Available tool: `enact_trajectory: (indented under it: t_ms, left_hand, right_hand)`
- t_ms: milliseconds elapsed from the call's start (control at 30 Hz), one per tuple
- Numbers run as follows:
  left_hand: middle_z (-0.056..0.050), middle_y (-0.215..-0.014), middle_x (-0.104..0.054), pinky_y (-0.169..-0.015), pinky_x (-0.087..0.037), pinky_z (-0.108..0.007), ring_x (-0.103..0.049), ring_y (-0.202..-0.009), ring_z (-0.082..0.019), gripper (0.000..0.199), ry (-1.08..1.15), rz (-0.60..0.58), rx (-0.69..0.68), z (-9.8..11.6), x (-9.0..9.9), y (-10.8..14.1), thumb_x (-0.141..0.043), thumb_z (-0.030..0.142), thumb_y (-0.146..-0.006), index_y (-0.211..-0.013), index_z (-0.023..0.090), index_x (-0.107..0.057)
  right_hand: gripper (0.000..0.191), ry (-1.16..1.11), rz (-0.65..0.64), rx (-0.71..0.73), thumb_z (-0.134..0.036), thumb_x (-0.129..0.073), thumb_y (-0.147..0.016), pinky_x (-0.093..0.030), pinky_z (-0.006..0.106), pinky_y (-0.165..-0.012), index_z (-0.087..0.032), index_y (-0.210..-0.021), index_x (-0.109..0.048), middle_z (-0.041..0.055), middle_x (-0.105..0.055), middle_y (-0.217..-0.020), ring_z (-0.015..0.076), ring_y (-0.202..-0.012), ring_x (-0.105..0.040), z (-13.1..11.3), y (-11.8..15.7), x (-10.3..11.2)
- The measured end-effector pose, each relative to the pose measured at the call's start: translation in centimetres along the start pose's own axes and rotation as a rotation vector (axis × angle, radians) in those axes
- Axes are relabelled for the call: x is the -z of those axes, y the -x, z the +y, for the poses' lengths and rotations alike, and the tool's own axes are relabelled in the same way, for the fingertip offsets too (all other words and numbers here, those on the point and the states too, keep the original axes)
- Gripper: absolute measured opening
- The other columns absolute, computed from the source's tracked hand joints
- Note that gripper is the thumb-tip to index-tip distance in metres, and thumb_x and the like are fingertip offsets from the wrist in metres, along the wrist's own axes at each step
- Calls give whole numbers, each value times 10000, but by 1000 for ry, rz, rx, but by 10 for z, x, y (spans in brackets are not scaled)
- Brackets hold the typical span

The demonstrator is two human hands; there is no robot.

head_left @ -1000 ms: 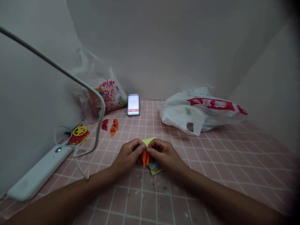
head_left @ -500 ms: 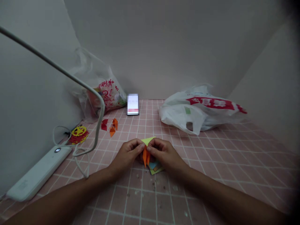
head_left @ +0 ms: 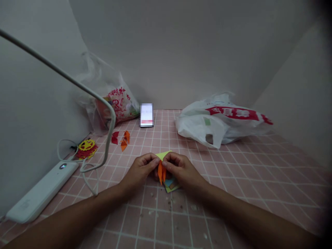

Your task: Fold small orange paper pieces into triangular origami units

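An orange folded paper [head_left: 162, 173] hangs between my two hands, its pointed ends downward. My left hand [head_left: 143, 168] pinches its upper left side between thumb and fingers. From the right, my right hand [head_left: 178, 168] pinches the same piece near its top. Beneath and behind the hands lie coloured paper sheets, with a yellow sheet [head_left: 163, 155] showing above the fingers and a blue one [head_left: 169, 182] below. Farther left on the tiled surface rest several small folded pieces, orange [head_left: 123, 145] and red [head_left: 115, 137].
A phone [head_left: 146, 115] stands at the back between a clear bag [head_left: 121, 103] and a white plastic bag [head_left: 223, 121]. At left are a white power bank [head_left: 43, 192], yellow and red cutouts [head_left: 87, 148], and a cable [head_left: 112, 128] arching across the view.
Both hands keep nearly the same pinch on the orange paper. The view has shifted very slightly, with the background things a little more to the left.
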State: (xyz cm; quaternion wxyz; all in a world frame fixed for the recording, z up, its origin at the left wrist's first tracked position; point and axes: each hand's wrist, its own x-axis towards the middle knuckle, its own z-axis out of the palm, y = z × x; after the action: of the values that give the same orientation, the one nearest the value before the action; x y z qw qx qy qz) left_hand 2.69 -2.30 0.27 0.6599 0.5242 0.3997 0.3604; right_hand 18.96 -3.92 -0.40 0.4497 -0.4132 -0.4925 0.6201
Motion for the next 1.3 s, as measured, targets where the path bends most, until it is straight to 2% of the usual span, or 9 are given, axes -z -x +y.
enact_trajectory:
  t_ms: [467, 700, 967, 1300]
  left_hand:
    - [24, -587, -572, -552, -413, -216, -511, -531, -92, 273, -42, 2, -2, 0, 1, -2, -671, 403, -796, -744, 144, -601]
    - [23, -600, -561, -550, -428, -229, -511, -552, -108, 257, -201, 31, -76, 3, 1, -2, -639, 397, -807, -729, 156, -598]
    - [22, -618, -563, -552, -431, -220, -525, -575, -112, 223, -270, 17, -139, 4, 4, 0, -643, 366, -806, -726, 164, -597]
    - [26, -648, -553, -561, -416, -207, -512, -594, -106, 205, -457, 184, -272, 0, 6, 1, -589, 331, -864, -744, 165, -591]
  right_hand:
    - [270, 19, -18, 25, -389, -654, -780, -374, 222, -500, -194, -696, -487, -31, -538, -618, 100, -533, -478, 3, 0, 1]
    - [247, 36, 4, 30, -349, -643, -785, -379, 214, -500, -192, -681, -483, -29, -526, -624, 102, -552, -479, 1, 2, -1]
    - [244, 68, -1, 47, -341, -632, -797, -358, 212, -497, -187, -677, -487, -34, -495, -627, 95, -554, -446, 2, 1, 0]
    - [237, -33, -42, 8, -349, -670, -781, -359, 211, -492, -182, -732, -508, -52, -508, -598, 84, -514, -460, -3, 2, -2]
